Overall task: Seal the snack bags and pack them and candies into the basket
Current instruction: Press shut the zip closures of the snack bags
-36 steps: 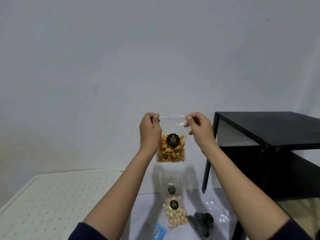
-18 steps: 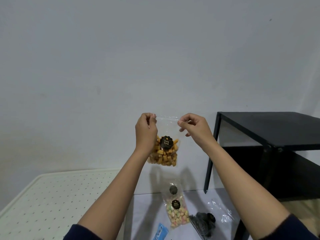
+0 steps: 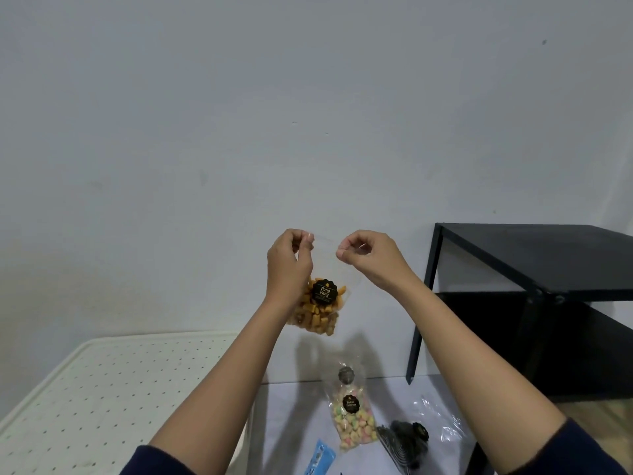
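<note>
Up at chest height, my left hand point(image 3: 289, 265) and right hand point(image 3: 368, 257) pinch the snack bag point(image 3: 320, 305) top; I should press evenly across the strip, both hands level, 1 pass.

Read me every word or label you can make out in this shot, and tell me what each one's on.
"Pang Pang": black sticker on the orange snack bag held up in the air.
Round label on the pastel snack bag: two gold lines, too blurred to read.
Blue packet and dark bag: no print legible.
</note>
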Demonstrator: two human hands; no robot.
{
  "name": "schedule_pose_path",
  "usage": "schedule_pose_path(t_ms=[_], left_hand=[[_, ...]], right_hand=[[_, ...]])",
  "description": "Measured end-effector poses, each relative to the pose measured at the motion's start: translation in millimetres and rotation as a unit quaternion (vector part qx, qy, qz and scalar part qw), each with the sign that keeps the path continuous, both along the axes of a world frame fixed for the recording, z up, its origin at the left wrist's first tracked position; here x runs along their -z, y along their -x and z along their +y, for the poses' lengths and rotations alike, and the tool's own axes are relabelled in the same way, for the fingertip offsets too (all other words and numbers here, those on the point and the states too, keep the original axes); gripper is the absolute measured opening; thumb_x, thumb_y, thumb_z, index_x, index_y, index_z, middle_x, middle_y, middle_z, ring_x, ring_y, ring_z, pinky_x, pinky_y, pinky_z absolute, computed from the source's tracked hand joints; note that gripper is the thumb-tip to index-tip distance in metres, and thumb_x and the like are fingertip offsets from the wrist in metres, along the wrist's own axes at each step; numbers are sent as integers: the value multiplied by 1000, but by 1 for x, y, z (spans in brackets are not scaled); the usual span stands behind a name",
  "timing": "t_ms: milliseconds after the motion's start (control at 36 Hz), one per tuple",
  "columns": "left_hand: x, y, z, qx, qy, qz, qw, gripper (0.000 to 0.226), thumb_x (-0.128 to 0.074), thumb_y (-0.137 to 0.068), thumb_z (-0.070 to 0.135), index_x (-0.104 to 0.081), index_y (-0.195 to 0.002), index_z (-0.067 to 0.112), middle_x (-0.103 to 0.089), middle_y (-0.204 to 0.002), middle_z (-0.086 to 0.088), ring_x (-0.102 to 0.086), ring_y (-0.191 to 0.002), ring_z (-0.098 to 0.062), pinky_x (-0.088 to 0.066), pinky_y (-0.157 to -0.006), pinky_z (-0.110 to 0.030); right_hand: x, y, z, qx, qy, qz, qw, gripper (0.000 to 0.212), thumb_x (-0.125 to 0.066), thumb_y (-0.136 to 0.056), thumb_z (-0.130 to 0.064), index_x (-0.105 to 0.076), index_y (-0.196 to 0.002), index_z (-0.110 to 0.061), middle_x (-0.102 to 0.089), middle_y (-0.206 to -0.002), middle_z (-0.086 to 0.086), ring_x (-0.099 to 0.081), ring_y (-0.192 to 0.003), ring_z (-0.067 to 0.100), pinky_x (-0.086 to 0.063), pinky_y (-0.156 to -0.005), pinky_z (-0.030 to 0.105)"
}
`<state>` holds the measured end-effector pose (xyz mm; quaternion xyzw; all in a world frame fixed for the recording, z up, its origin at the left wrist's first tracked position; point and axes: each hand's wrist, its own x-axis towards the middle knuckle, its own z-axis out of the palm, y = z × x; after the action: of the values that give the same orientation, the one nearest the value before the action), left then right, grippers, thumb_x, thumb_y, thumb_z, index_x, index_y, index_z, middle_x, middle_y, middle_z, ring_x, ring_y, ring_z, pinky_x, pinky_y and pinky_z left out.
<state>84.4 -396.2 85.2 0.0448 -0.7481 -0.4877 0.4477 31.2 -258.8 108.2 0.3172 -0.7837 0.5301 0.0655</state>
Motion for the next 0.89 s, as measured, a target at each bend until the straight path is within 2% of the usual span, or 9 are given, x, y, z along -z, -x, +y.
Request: schedule_pose_path(t_ms=[194,278,361,444,556,667,778,889], left_hand=[[-1,-5,3,19,21,-19,999,11,-53,-94,20,-59,-86,14,-64,-88,-2,-58,-86,-14,-45,-73,-23],[0,-6,2,20,21,-29,999,11,-53,-93,19,-59,-86,15,-64,-88,-1,-59,-87,-14,-44,-72,-19],[2,-6,1,20,23,-35,999,11,-54,-93,19,-61,-87,13,-64,-87,0,-59,-86,-14,-45,-73,-20],[3,-7,3,21,45,-50,998,12,-54,-93,18,-63,-89,13,-63,-84,6,-58,-83,-8,-43,-70,-10],[6,-11,2,41,48,-70,996,11,-56,-92,19,-64,-86,16,-64,-78,11,-60,-80,-3,-41,-67,-2],[6,-14,-4,67,48,-94,992,10,-58,-91,22,-66,-88,17,-65,-80,9,-61,-78,-2,-43,-66,-3],[4,-18,-11,96,36,-114,988,10,-60,-90,21,-66,-90,15,-67,-80,5,-63,-80,-7,-47,-71,-12],[4,-20,-9,82,61,-128,987,9,-56,-92,18,-63,-88,14,-65,-77,6,-60,-74,-6,-44,-61,-4]], right_hand=[[-3,3,-4,31,-61,32,997,12,-60,-82,-12,-64,-72,-17,-61,-70,-8,-60,-77,17,-51,-78,38],[-3,4,-3,34,-73,25,996,14,-62,-80,-15,-62,-68,-22,-60,-69,-10,-57,-73,14,-51,-77,39],[-2,1,-3,21,-92,17,995,12,-65,-81,-22,-63,-70,-25,-63,-74,-9,-59,-74,14,-52,-77,38],[2,-1,-5,20,-91,21,995,12,-64,-82,-20,-64,-70,-23,-67,-78,-3,-63,-79,20,-52,-78,41],[10,-2,-5,46,-100,51,993,19,-59,-84,-15,-60,-68,-26,-62,-74,-6,-58,-75,17,-51,-75,39],[12,-3,-2,49,-97,47,993,15,-60,-84,-18,-62,-71,-25,-65,-78,-5,-60,-79,17,-50,-74,36],[12,-6,-1,25,-102,39,994,14,-59,-85,-21,-61,-72,-26,-62,-76,-5,-58,-76,17,-51,-79,42],[12,-10,-1,13,-116,50,992,17,-59,-85,-26,-59,-69,-32,-62,-75,-11,-59,-78,18,-50,-85,44]])
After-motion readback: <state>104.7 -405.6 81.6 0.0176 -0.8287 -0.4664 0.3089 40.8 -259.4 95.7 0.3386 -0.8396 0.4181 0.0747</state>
